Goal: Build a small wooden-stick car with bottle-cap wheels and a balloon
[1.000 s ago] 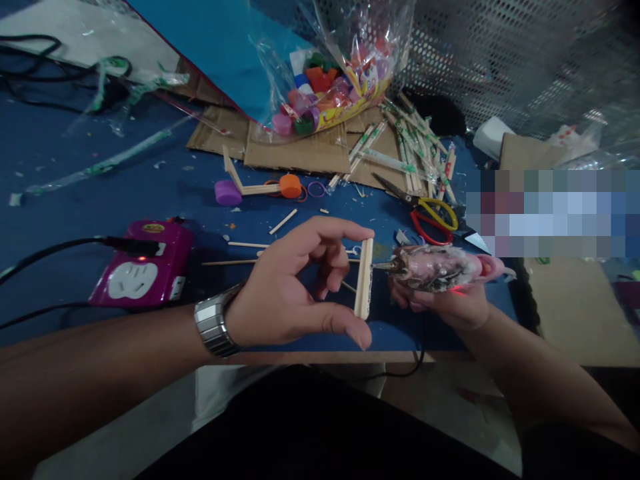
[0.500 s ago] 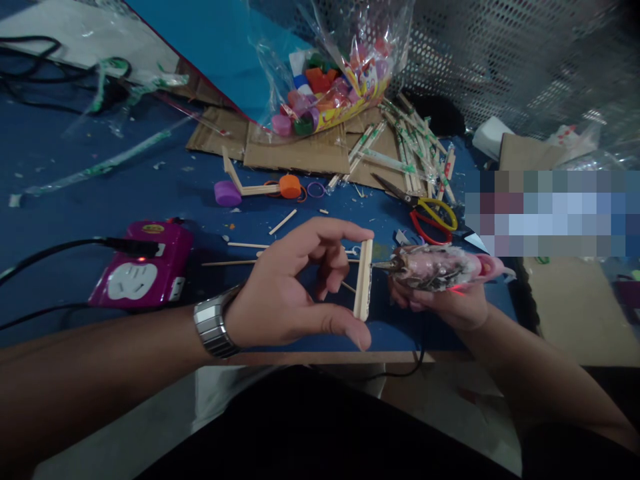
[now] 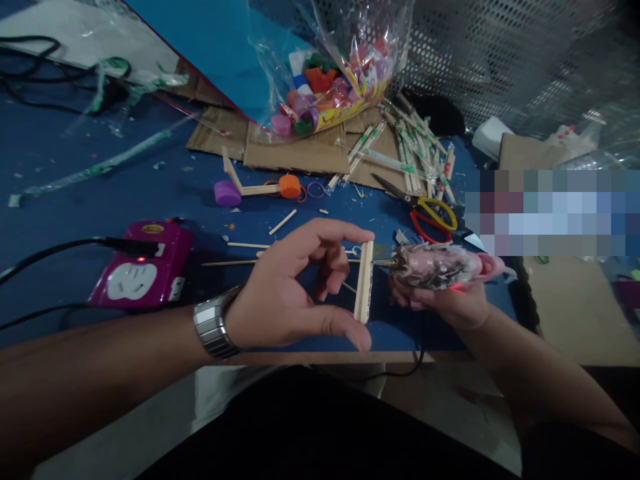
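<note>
Between the thumb and index finger of my left hand, a short bundle of wooden sticks is pinched by its two ends. A line of glue shows along its right edge. My right hand is wrapped round a pink glue gun smeared with dark and whitish residue. The gun's nozzle points left and meets the sticks' right edge near the upper end. A red glow shows under the gun's body. Loose thin sticks lie on the table behind my left hand.
A magenta power box with cords stands left. Beyond my hands lie a stick piece with purple and orange caps, scissors, wrapped chopsticks, cardboard and a bag of coloured caps. The table's edge runs close to me.
The glue gun's nozzle has shifted very slightly up along the sticks' edge. My left hand keeps nearly the same place, still pinching the sticks.
</note>
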`<state>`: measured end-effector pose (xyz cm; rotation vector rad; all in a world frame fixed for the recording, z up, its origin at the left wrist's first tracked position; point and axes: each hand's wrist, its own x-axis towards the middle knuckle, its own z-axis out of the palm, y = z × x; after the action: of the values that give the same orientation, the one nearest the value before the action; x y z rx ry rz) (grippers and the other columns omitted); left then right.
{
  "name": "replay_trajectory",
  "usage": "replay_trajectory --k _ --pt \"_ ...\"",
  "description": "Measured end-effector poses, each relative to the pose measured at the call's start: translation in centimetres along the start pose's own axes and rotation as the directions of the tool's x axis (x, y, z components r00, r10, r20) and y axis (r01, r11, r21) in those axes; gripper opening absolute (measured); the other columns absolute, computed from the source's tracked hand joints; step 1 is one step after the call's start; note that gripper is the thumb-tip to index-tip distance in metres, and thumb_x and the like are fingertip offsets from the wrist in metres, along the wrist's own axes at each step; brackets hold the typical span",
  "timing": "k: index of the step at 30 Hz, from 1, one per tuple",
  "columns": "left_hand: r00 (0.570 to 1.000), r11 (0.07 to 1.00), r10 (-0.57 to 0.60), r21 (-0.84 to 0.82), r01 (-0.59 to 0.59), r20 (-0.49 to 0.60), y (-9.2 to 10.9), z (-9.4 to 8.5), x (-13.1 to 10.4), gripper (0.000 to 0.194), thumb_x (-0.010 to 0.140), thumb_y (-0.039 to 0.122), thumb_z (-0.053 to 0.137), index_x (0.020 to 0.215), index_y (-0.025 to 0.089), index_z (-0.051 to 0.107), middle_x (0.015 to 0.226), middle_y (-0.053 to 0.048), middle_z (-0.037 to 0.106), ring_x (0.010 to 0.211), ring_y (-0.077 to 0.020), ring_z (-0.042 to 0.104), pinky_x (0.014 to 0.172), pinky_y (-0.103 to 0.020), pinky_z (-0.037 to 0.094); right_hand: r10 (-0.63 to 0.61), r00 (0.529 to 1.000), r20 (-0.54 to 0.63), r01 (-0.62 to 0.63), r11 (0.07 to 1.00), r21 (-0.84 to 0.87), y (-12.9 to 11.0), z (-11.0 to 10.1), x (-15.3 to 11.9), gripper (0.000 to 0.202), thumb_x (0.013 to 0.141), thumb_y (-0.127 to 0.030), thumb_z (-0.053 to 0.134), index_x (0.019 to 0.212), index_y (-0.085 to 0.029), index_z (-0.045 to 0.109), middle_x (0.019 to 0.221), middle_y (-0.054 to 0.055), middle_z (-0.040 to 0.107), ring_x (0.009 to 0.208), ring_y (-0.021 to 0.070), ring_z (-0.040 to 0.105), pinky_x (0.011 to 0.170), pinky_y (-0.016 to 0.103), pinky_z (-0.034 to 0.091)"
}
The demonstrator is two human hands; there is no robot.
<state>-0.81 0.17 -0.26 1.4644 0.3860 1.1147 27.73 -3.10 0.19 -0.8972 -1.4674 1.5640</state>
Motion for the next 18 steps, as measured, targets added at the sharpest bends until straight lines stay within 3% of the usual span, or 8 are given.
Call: replay_trajectory --k 18 --pt "1.000 0.998 -0.029 0.054 0.030 -0.011 0.45 0.25 0.10 0.082 0.063 0.038 0.110 0.133 0.021 0.070 0.081 0.005 0.061 0.064 -0.0062 0.054 0.055 -0.016 0.049 0.042 0.998 -0.055 -0.045 0.997 -0.062 -0.29 0.10 0.25 0.031 0.088 -0.046 0.091 0.103 -0.020 0.084 0.060 -0.002 0.064 0.055 0.0152 0.063 0.047 0.025 0.050"
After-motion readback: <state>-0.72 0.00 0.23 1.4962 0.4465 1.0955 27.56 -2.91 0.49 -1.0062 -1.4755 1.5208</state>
